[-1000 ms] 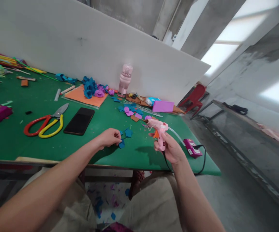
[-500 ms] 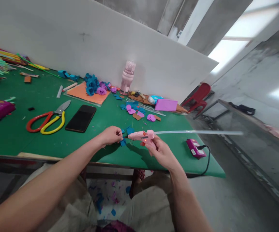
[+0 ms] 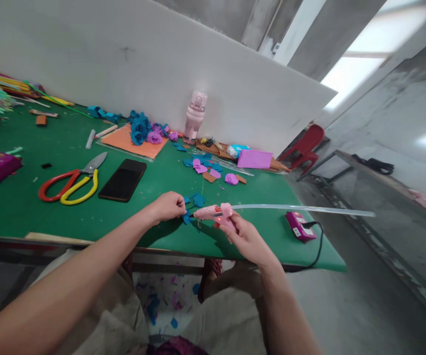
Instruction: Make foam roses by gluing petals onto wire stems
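Note:
My right hand (image 3: 245, 235) is closed around the handle of a pink hot glue gun (image 3: 208, 212). A long clear glue stick (image 3: 305, 209) sticks out of its back end to the right. The dark nozzle points left at a blue paper petal (image 3: 187, 217), touching it or nearly so. My left hand (image 3: 168, 207) pinches small blue paper pieces at its fingertips; their exact shape is partly hidden by the fingers. Another blue petal (image 3: 198, 199) is just beyond the nozzle.
Red-and-yellow-handled scissors (image 3: 75, 182) and a black phone (image 3: 123, 180) lie to the left. Blue paper flowers (image 3: 139, 129) rest on an orange sheet (image 3: 118, 140). Loose petals (image 3: 200, 167) lie ahead, a pink bottle (image 3: 194, 117) behind them. A purple socket block (image 3: 300, 227) with a cord is at right.
The glue gun has tipped, its nozzle shifting slightly down and left to the lower blue petal, while the glue stick's far end dropped. My left hand stays nearly in place.

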Available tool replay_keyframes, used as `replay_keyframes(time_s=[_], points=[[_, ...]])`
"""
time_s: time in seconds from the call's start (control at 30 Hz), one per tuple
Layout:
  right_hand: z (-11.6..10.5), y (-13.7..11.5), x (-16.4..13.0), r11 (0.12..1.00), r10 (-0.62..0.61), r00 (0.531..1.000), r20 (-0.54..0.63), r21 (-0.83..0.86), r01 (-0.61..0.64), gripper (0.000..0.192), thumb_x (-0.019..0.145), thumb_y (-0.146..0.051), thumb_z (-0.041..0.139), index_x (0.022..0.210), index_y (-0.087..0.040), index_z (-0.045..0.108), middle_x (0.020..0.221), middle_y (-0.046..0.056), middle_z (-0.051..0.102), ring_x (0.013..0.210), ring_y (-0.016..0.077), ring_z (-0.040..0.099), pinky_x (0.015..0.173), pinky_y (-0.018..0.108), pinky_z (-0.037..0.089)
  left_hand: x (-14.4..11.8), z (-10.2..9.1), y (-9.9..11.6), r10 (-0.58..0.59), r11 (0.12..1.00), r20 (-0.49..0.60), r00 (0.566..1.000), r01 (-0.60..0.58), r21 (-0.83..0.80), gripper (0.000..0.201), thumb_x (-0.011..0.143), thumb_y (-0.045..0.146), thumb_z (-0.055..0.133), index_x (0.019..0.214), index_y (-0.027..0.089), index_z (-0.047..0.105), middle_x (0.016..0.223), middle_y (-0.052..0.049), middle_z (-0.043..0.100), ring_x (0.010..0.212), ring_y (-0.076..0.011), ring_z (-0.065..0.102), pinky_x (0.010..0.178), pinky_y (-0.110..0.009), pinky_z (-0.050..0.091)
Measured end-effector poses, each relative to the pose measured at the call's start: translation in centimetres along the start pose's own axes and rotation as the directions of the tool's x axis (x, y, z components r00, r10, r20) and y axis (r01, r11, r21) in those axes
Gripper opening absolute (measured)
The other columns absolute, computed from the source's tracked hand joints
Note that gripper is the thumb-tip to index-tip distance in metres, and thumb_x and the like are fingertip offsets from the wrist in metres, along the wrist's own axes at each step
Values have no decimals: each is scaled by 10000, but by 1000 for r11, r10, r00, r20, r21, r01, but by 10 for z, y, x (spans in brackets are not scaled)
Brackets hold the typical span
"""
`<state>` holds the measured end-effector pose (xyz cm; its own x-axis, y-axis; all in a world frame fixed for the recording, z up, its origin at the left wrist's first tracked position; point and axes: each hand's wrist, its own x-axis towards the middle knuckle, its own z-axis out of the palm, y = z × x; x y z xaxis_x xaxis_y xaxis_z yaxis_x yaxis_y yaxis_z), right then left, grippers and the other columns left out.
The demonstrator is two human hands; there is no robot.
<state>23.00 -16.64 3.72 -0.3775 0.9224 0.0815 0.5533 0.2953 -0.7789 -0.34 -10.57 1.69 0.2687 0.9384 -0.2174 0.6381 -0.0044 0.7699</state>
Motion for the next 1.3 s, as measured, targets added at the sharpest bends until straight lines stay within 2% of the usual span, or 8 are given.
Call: replay_keyframes(time_s=[0.27, 0.37, 0.6, 0.93, 1.13, 1.3], points=[[0, -7, -1, 999, -12, 998, 57, -51, 15, 223, 858, -350, 453, 974, -199, 570, 872, 54, 625, 802, 205, 571, 688, 293, 424, 1, -1, 0, 23, 996, 17, 1000, -24, 91, 65, 595, 198, 540, 561, 156, 578, 503, 11, 570, 531, -121, 506, 483, -208, 320], [0, -8, -2, 998, 2, 997, 72, -66, 3, 233, 863, -355, 447, 979, -194, 567, 871, 60, 629, 826, 211, 574, 693, 294, 422, 1, -1, 1, 29, 993, 20, 999, -31, 115, 68, 596, 198, 536, 568, 157, 583, 508, 14, 574, 536, -123, 510, 483, -208, 316], [0, -8, -2, 999, -10, 997, 73, -41, 13, 242, 862, -357, 446, 987, -195, 576, 857, 57, 631, 857, 221, 574, 687, 289, 427, 2, 0, 0, 28, 993, 21, 999, -30, 110, 65, 601, 197, 535, 570, 158, 575, 514, 16, 576, 534, -118, 509, 481, -203, 309], [2, -8, -2, 999, 1, 996, 86, -38, 3, 255, 869, -359, 433, 1035, -209, 556, 971, 67, 637, 867, 219, 585, 719, 301, 436, 1, 0, -1, 30, 997, 18, 999, -31, 75, 54, 598, 189, 539, 562, 161, 568, 502, 21, 567, 522, -113, 496, 480, -201, 301], [3, -8, -2, 999, -14, 997, 82, -39, 17, 256, 869, -344, 436, 1051, -209, 557, 1060, 77, 618, 960, 236, 572, 771, 319, 434, 2, 0, -2, 47, 995, 18, 999, -48, 91, 60, 601, 196, 540, 564, 160, 571, 512, 17, 571, 528, -114, 497, 480, -202, 303], [3, -8, -2, 998, -26, 997, 70, -49, 29, 264, 868, -344, 438, 1062, -211, 557, 1037, 82, 628, 957, 241, 575, 790, 339, 436, 2, 1, -3, 55, 995, 15, 998, -56, 77, 67, 599, 207, 539, 558, 160, 567, 502, 20, 559, 520, -113, 491, 474, -202, 304]])
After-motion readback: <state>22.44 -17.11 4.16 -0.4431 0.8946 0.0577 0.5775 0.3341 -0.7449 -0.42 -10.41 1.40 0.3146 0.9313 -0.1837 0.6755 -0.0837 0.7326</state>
